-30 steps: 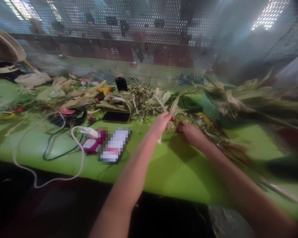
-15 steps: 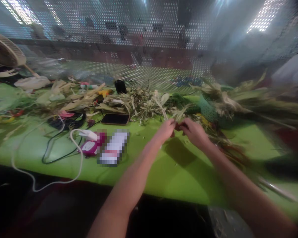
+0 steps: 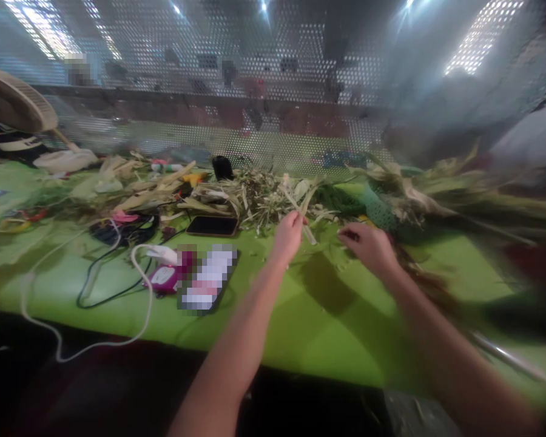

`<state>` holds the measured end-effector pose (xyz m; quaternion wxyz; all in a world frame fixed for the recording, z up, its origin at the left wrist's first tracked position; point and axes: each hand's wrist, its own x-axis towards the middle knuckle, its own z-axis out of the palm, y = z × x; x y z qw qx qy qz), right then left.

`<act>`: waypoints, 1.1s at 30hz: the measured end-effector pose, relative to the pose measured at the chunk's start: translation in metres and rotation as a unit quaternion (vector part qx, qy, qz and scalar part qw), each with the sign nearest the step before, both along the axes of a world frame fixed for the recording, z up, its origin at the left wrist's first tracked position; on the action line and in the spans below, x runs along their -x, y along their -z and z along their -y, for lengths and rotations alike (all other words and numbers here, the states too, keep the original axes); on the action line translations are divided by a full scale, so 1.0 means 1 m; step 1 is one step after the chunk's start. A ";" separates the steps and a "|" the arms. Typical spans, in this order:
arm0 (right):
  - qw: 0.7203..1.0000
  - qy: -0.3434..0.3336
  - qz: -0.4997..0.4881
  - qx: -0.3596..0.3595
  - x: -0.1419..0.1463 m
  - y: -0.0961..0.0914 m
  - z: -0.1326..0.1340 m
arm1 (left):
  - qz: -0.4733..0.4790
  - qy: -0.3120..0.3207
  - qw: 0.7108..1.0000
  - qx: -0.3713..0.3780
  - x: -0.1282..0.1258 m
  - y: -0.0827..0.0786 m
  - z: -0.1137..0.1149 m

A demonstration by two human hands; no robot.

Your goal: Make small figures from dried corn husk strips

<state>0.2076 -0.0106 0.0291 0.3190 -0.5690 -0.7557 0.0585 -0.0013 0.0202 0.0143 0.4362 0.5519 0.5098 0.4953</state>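
My left hand point(image 3: 287, 235) is closed round a few pale leaf strips point(image 3: 303, 206) that stick up and back from its fingers, over the green table point(image 3: 327, 321). My right hand point(image 3: 368, 246) hovers a short way to the right, fingers curled and pinched; what it holds, if anything, is too small to make out. Both hands sit at the near edge of a long heap of dried and green leaves point(image 3: 255, 194).
A black phone point(image 3: 212, 226) lies left of my hands, with a pink device point(image 3: 164, 277), a blurred-out flat item point(image 3: 207, 278) and white and black cables point(image 3: 95, 285) further left. A green mesh basket point(image 3: 380, 206) and long leaf bundles point(image 3: 482, 197) fill the right. A perforated screen point(image 3: 273, 91) stands behind.
My hands were together at the leaf pile; they have come apart. The left hand rose with the leaf strips, and the right hand drew off to the right.
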 end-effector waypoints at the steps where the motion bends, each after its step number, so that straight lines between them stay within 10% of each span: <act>1: 1.000 -0.003 0.023 -0.012 0.002 0.000 0.001 | 0.009 -0.001 1.000 -0.005 -0.001 -0.001 0.002; 10: 0.994 -0.044 0.032 -0.090 0.015 0.002 0.007 | 0.077 0.133 0.984 0.092 -0.037 0.009 0.014; 18: 0.991 0.003 -0.132 -0.033 -0.019 -0.003 -0.015 | 0.121 0.157 0.978 0.060 -0.004 -0.013 0.013; 33: 0.920 0.013 -0.386 -0.060 -0.016 -0.049 0.021 | 0.254 -0.002 0.967 0.002 0.031 -0.038 0.004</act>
